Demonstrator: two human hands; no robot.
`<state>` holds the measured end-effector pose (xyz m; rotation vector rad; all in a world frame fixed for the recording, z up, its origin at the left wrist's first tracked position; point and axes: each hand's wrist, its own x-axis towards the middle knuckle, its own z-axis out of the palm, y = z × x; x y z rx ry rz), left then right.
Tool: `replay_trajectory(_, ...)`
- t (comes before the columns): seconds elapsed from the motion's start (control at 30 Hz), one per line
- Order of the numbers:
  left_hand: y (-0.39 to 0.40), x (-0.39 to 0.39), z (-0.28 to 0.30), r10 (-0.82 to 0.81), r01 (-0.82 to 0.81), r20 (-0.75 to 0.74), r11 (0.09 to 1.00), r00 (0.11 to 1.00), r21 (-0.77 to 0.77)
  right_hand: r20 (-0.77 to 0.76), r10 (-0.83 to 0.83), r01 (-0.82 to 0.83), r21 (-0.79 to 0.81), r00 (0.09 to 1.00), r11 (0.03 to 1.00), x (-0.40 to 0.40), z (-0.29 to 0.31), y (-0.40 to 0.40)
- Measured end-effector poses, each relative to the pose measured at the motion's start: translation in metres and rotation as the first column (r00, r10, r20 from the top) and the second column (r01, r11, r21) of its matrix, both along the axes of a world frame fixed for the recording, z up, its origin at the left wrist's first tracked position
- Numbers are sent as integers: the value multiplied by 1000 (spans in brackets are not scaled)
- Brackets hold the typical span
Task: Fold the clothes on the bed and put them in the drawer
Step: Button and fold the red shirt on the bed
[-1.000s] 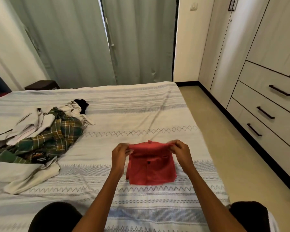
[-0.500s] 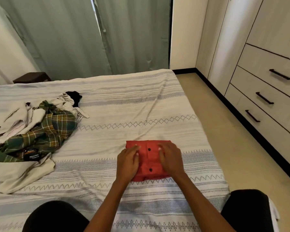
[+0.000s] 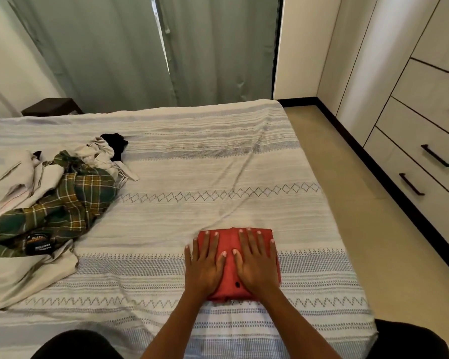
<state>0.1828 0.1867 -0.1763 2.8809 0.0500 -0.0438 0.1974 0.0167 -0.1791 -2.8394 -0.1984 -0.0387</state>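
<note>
Both hands, the left hand point(image 3: 205, 265) and right hand point(image 3: 255, 263), press flat with fingers straight on a folded red buttoned shirt point(image 3: 230, 244) near the striped white bedspread's point(image 3: 218, 164) front edge. Lifted carelessly toward the closed wooden drawers point(image 3: 425, 161), the fold could slump open.

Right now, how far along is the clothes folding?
Early on. The red buttoned shirt lies folded on the striped bedspread; left hand and right hand press it flat. Left: a heap with the green plaid garment and cream clothes, and the closed drawers.
</note>
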Motion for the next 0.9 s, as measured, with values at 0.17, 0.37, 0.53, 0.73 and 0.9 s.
replay_trajectory(0.17,2,15,18,-45,46,8,998,999,-53,-140,27,-15,91,990,996,10,21,-8)
replay_trajectory(0.37,15,67,58,-264,253,-171,964,949,-80,-320,118,-107,50,940,993,60,60,-27)
replay_trajectory(0.53,13,78,90,-349,364,-404,930,846,-40,-578,209,-268,-17,789,963,83,95,-32)
replay_trajectory(0.73,39,39,116,-432,377,-361,901,826,-215,-596,373,-392,104,711,914,64,125,-13)
replay_trajectory(0.9,119,-4,162,-305,232,-254,932,918,-280,-288,493,-521,-25,821,853,47,173,58)
